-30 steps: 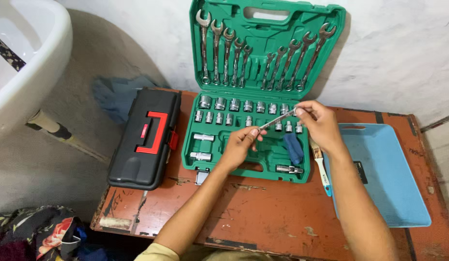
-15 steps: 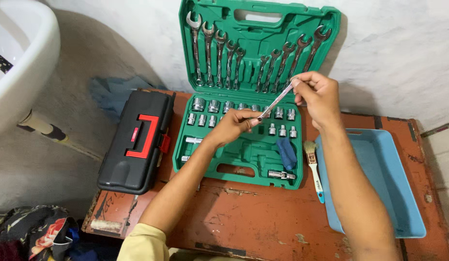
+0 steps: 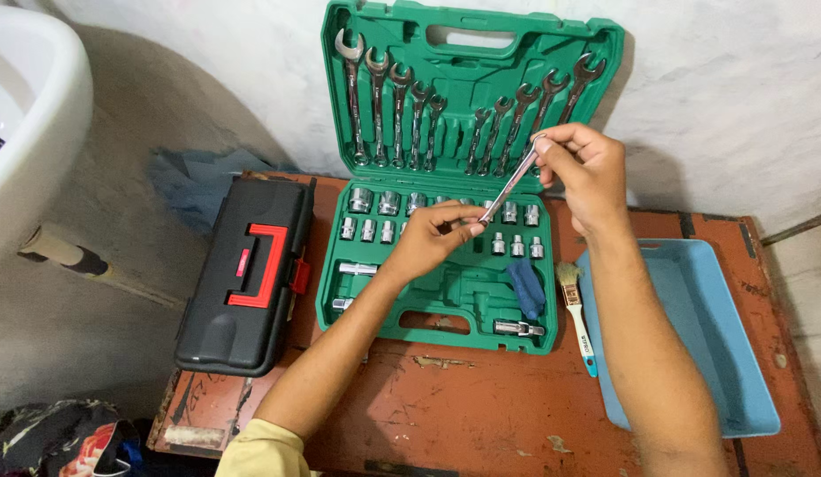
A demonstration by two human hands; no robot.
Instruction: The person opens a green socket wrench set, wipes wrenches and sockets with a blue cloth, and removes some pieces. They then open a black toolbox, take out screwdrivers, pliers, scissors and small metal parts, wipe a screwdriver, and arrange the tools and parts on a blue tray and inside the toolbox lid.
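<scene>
Table: a worn red-brown wooden table (image 3: pixel 516 415) stands against a pale wall and carries everything below.
Tool case: an open green tool case (image 3: pixel 468 291) sits at the table's back edge, its lid leaning upright on the wall with two fans of combination wrenches (image 3: pixel 402 106) clipped in; the base holds rows of sockets (image 3: pixel 375 216).
Toolbox: a shut black toolbox (image 3: pixel 247 274) with a red handle lies just left of the case.
Tray: a light blue tray (image 3: pixel 693 344) lies right of the case, under the right forearm.
Brush: a small paintbrush (image 3: pixel 577 314) with a white and blue handle lies between case and tray.
Cloth: a folded blue cloth (image 3: pixel 525 287) rests in the case's base, below the hands.
Wrench: a small wrench (image 3: pixel 508 187) is held slanted in the air above the socket rows, its upper end near the lid.
Right hand: the right hand (image 3: pixel 583 177) pinches the wrench's upper end between thumb and fingertips, wrist raised.
Left hand: the left hand (image 3: pixel 433 238) pinches the lower end, fingers curled, forearm crossing the case's front.
</scene>
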